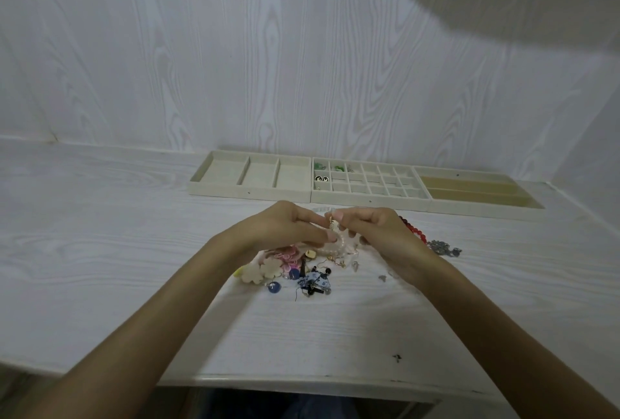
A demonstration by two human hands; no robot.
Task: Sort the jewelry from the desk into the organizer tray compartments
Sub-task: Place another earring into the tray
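While both hands pinch it, the left hand [285,227] and right hand [369,230] hold a pale pearl-bead bracelet [330,246] above the mixed jewelry pile [295,271], at 6 o'clock from the cream gridded organizer tray [369,199]. Light, limp and probably snag-prone; best held near its gold clasp.

Honestly nothing readable here. No words, brand names or numbers on the organizer trays [369,199] at the back of the counter [100,234], and none on the jewelry pile [302,271] in front of them. Any marks on the small pieces are too tiny to make out.
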